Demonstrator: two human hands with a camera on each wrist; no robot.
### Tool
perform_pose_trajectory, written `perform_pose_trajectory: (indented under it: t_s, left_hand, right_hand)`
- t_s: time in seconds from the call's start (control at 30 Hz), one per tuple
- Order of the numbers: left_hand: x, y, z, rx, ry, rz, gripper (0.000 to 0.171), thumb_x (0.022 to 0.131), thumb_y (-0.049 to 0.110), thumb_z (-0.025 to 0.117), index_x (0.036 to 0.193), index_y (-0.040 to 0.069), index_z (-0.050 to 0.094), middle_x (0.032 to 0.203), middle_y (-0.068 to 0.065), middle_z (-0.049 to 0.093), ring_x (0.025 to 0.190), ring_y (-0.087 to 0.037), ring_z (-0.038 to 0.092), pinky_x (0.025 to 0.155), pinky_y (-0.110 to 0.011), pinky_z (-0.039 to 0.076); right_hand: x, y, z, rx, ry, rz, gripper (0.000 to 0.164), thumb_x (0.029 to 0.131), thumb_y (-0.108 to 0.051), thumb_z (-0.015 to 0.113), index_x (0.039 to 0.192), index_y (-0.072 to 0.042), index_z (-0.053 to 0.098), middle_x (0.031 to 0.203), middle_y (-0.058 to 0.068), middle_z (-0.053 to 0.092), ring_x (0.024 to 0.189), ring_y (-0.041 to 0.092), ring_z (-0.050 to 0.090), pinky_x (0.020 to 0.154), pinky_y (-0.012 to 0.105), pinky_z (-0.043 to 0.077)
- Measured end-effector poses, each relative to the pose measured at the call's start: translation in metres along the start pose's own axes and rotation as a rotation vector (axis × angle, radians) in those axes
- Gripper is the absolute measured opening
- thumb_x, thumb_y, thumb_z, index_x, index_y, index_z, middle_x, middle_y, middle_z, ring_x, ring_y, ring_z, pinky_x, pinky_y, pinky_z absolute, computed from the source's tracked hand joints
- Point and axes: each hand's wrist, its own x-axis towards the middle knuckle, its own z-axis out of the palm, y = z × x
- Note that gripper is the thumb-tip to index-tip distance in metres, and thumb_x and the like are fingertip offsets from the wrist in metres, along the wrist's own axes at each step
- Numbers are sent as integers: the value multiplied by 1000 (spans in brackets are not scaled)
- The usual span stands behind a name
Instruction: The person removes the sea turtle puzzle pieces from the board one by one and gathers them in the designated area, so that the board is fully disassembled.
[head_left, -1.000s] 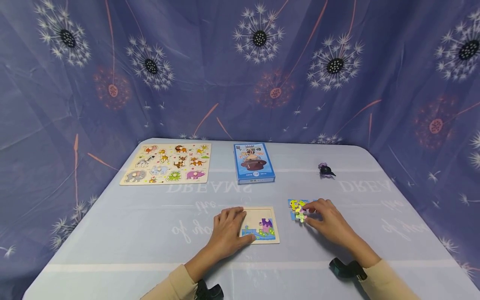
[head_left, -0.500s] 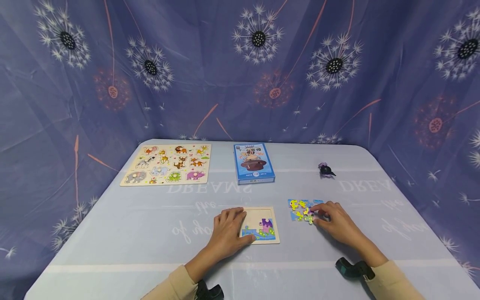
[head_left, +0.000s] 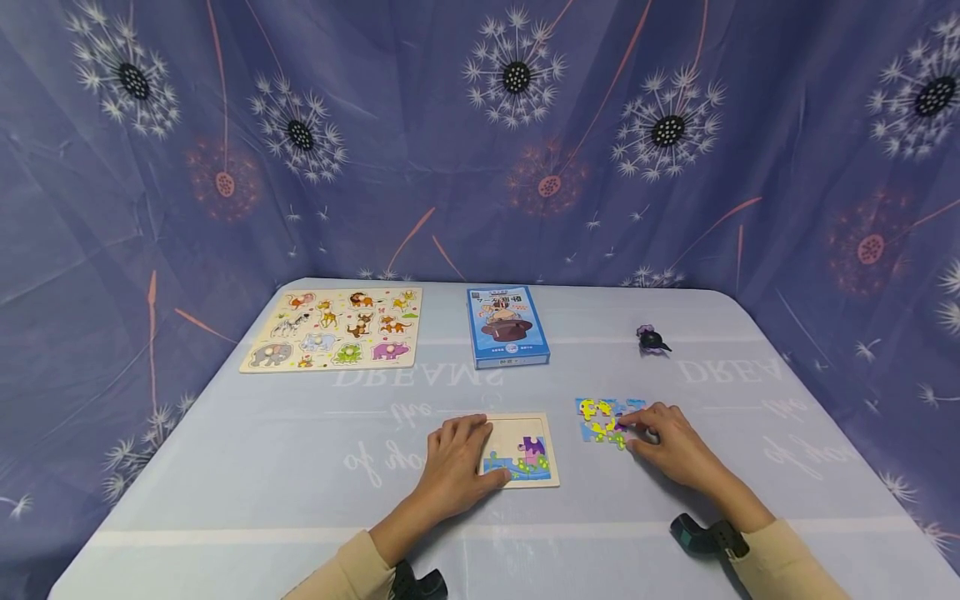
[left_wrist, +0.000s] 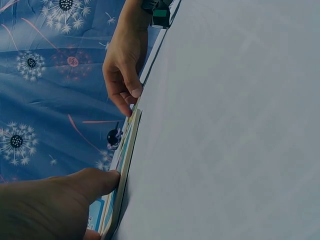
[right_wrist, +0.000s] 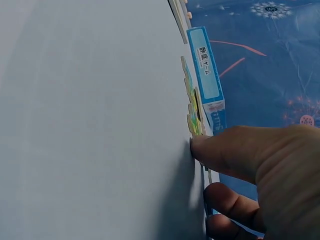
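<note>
My left hand [head_left: 456,458] holds the left side of a small wooden puzzle tray [head_left: 551,454], thumb at its near edge and fingers toward its far edge. Joined jigsaw pieces [head_left: 532,454] in purple, pink, green and blue fill the tray's lower and right parts. Right of the tray, my right hand [head_left: 671,446] pinches a jigsaw piece [head_left: 621,437] between thumb and index finger, among a patch of yellow, green and blue pieces [head_left: 592,408] on the table. In the right wrist view the thumb [right_wrist: 215,150] is right at the edge of these pieces.
A wooden animal peg puzzle [head_left: 337,329] lies at the back left. A blue box [head_left: 510,327] with a hat picture lies at back centre. A small black and purple object [head_left: 652,340] sits at the back right. A dandelion-print curtain [head_left: 420,150] hangs behind the table.
My right hand has moved a little to the right with the pinched jigsaw piece, over the right part of the patch. The left hand and tray have stayed in place.
</note>
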Motion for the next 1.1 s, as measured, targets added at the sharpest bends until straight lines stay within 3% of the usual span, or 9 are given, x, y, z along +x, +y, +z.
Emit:
perform_pose_trajectory:
  t_s: [0.27,0.47,1.1]
  left_hand:
    - [5,8,1,1,-10,2,67,76,43,69,130,6,53,136,-10,47,125,-29,37,99,-52,26]
    - [13,20,7,28,-39,30,71,77,45,68,133,4,51,141,-10,43,129,-29,34,102,-51,26]
    - [15,21,14,69,-49,24,73,77,50,69,132,5,51,139,-9,44,130,-29,35,104,-52,25]
  right_hand:
    - [-1,-2,-1,-5,32,-8,25,79,-14,72,104,-16,70,88,0,57,84,15,43,70,27,34]
    - [1,-16,3,2,76,-50,25,76,-8,72,101,-14,70,85,-1,57,80,13,41,69,27,32]
    - [18,-74,35,17,-56,-171,26,77,-19,75,102,-21,68,87,-8,55,88,10,43,77,31,38]
